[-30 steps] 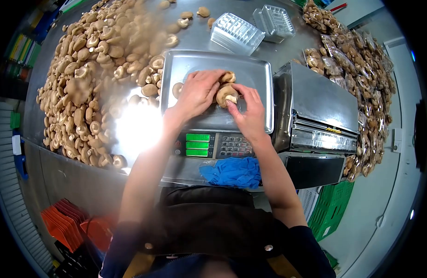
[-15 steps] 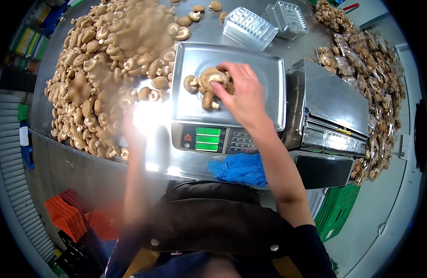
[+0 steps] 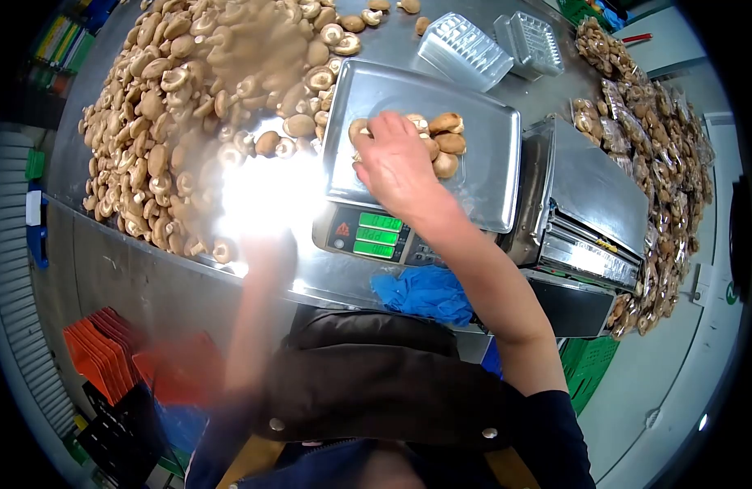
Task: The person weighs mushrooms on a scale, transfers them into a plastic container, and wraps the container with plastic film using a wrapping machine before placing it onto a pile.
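My right hand (image 3: 396, 159) is over the metal pan (image 3: 490, 179) of a digital scale, its fingers curled down on a mushroom (image 3: 357, 129) at the left of a small group. Several brown mushrooms (image 3: 449, 143) lie together just right of those fingers, and what seems to be a clear tray edge shows around them. My left hand (image 3: 270, 236) is lost in bright glare and blur left of the scale, near the big mushroom pile (image 3: 160, 106); its fingers cannot be made out. The scale's green display (image 3: 377, 235) is lit below the pan.
Clear plastic trays (image 3: 465, 50) are stacked behind the scale. A metal wrapping machine (image 3: 592, 196) stands to its right, with many bagged mushrooms (image 3: 661, 179) beyond. A crumpled blue glove (image 3: 425, 295) lies at the front edge. Orange crates (image 3: 103, 354) are at lower left.
My right hand has moved left across the group of mushrooms, uncovering those on its right side. The view has shifted slightly. My left hand stays in the glare, a little lower.
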### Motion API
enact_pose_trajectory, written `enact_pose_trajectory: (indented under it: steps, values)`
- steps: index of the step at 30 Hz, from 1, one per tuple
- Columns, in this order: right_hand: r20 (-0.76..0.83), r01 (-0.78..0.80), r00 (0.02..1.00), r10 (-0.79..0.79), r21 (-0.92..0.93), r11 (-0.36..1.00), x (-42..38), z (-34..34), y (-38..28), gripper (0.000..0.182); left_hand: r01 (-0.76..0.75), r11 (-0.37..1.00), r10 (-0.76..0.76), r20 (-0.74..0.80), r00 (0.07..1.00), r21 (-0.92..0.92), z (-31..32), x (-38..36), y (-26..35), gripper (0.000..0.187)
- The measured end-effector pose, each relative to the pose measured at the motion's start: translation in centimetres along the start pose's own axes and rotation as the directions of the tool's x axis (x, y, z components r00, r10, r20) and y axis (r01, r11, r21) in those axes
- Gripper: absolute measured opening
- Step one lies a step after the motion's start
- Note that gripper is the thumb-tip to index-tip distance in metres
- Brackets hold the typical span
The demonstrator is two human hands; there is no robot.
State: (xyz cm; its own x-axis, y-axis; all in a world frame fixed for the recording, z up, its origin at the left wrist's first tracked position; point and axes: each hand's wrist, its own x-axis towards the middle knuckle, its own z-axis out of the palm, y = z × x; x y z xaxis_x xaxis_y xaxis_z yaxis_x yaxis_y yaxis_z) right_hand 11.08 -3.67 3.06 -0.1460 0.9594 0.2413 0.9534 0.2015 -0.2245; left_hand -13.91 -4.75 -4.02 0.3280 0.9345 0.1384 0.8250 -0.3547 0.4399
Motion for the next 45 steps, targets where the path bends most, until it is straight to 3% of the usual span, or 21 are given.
enact_pose_trajectory:
  steps: [3, 6, 8, 10, 11, 12, 14, 16, 17, 18, 23, 24, 27, 31, 35, 37, 38, 40, 41, 43, 45]
  values:
    - [-0.061, -0.024, 0.998, 0.025, 0.016, 1.0, -0.3, 0.4, 0.1, 0.031, 0.074, 0.997, -0.076, -0.08, 0.994, -0.036, 1.2, 0.3, -1.4, 0.034]
    - [-0.083, 0.023, 0.996, -0.015, 0.094, 0.995, -1.0, -0.5, 0.4, 0.04, 0.19, 0.948, -0.213, -0.067, 0.975, -0.257, 1.7, 1.1, -2.5, 0.031]
    - [-0.089, 0.0, 0.996, 0.026, 0.282, 0.959, -1.7, -1.6, 1.0, 0.045, 0.235, 0.913, -0.276, -0.079, 0.958, -0.334, 1.9, 1.2, -3.2, 0.028]
    - [-0.067, -0.094, 0.988, 0.141, 0.467, 0.879, -2.7, -3.1, 1.3, 0.047, 0.357, 0.752, -0.427, 0.004, 0.904, -0.554, 2.0, 1.6, -4.5, 0.026]
    - [-0.032, -0.173, 0.973, 0.23, 0.558, 0.811, -4.0, -4.1, 0.6, 0.048, 0.341, 0.65, -0.387, 0.09, 0.918, -0.679, 1.9, 1.4, -5.8, 0.027]
    - [0.013, -0.246, 0.951, 0.309, 0.641, 0.727, -5.1, -4.6, -0.1, 0.048, 0.391, 0.393, -0.397, 0.23, 0.889, -0.832, -2.0, 2.3, -0.4, 0.03]
    - [-0.064, -0.131, 0.974, 0.219, 0.631, 0.765, -6.0, -4.2, -1.7, 0.056, 0.45, 0.367, -0.327, 0.34, 0.882, -0.814, -4.4, 2.7, 3.6, 0.035]
    - [-0.13, -0.005, 0.986, 0.102, 0.593, 0.805, -6.0, -4.7, -3.5, 0.061, 0.48, 0.193, -0.144, 0.459, 0.877, -0.856, -5.6, 2.7, 7.0, 0.039]
    - [-0.124, 0.045, 0.992, 0.038, 0.598, 0.801, -5.9, -4.9, -3.7, 0.063, 0.441, -0.028, -0.057, 0.442, 0.895, -0.897, -5.4, 2.9, 9.1, 0.042]
    - [-0.16, 0.058, 0.986, 0.044, 0.577, 0.815, -5.8, -5.0, -3.3, 0.061, 0.438, -0.051, -0.057, 0.44, 0.896, -0.898, -5.1, 3.3, 10.0, 0.041]
    - [-0.312, -0.014, 0.934, 0.171, 0.445, 0.895, -6.3, -7.1, 0.9, 0.054, 0.25, 0.029, 0.113, 0.252, 0.961, -0.968, -4.7, 6.2, 12.0, 0.037]
    - [-0.335, -0.105, 0.897, 0.29, 0.475, 0.874, -6.8, -7.8, 1.7, 0.053, 0.185, 0.173, 0.07, 0.199, 0.977, -0.967, -4.7, 6.5, 11.4, 0.035]
    - [-0.357, -0.223, 0.783, 0.509, 0.603, 0.766, -8.7, -7.8, 4.6, 0.047, 0.176, 0.344, -0.065, 0.163, 0.984, -0.922, -3.0, 6.6, 8.3, 0.032]
    - [-0.339, -0.278, 0.757, 0.558, 0.606, 0.745, -10.1, -6.7, 5.3, 0.046, 0.295, 0.453, -0.095, 0.284, 0.954, -0.841, -1.5, 6.2, 6.4, 0.032]
    - [-0.355, -0.275, 0.791, 0.499, 0.521, 0.808, -9.1, -6.3, 3.6, 0.047, 0.259, 0.566, -0.066, 0.27, 0.961, -0.782, -1.1, 5.9, 7.3, 0.033]
    - [-0.358, -0.212, 0.825, 0.437, 0.521, 0.827, -7.8, -6.0, 1.7, 0.048, 0.374, 0.348, -0.099, 0.363, 0.927, -0.86, -2.6, 5.6, 8.6, 0.035]
    - [-0.385, -0.097, 0.867, 0.316, 0.491, 0.866, -7.0, -5.7, 0.5, 0.052, 0.423, 0.232, -0.098, 0.412, 0.906, -0.876, -3.4, 5.4, 9.3, 0.037]
    - [-0.381, 0.122, 0.922, 0.072, 0.46, 0.88, -5.9, -3.8, -2.4, 0.057, 0.441, -0.108, 0.086, 0.433, 0.897, -0.891, -3.9, 4.5, 8.8, 0.039]
    - [-0.32, 0.154, 0.947, 0.008, 0.476, 0.866, -5.3, -3.8, -3.8, 0.06, 0.448, 0.139, -0.008, 0.452, 0.892, -0.883, -3.7, 3.8, 7.7, 0.037]
    - [-0.299, 0.12, 0.953, 0.048, 0.519, 0.847, -5.2, -3.4, -4.5, 0.057, 0.4, 0.392, -0.077, 0.404, 0.911, -0.828, -3.7, 3.1, 4.7, 0.034]
    - [-0.28, -0.033, 0.928, 0.247, 0.597, 0.801, -6.0, -3.8, -3.0, 0.049, 0.312, 0.36, -0.197, 0.255, 0.947, -0.879, -3.0, 2.5, 1.6, 0.029]
